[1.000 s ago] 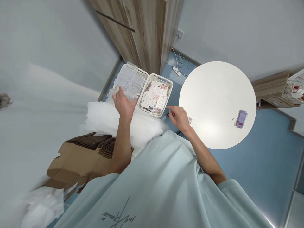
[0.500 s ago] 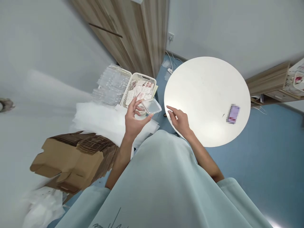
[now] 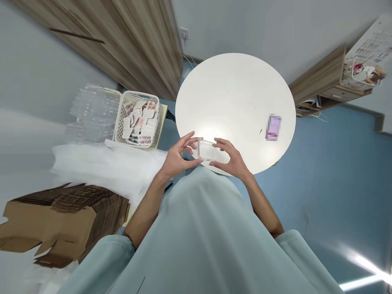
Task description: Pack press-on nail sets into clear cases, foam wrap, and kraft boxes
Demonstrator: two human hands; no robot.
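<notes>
A small clear plastic box [image 3: 207,150], rectangular with rounded corners, is held between both my hands over the near edge of the white round table [image 3: 235,94]. My left hand [image 3: 180,157] grips its left end, thumb along the near edge and fingers at the far edge. From the right, my right hand [image 3: 230,158] curves around the other end, its fingertips at the far edge and its thumb at the near one. The box looks see-through and I make out nothing inside it.
A white basket [image 3: 159,118] of small printed packets stands left of the table, beside stacked clear plastic boxes [image 3: 94,116]. White sheets [image 3: 110,167] and folded brown cardboard [image 3: 52,224] lie nearer. A blurred purple object [image 3: 274,128] rests on the table's right side.
My left hand has brought the clear plastic box right, from near the basket to over the table's edge. My right hand, apart from it before, is now at its right end. The view has shifted.
</notes>
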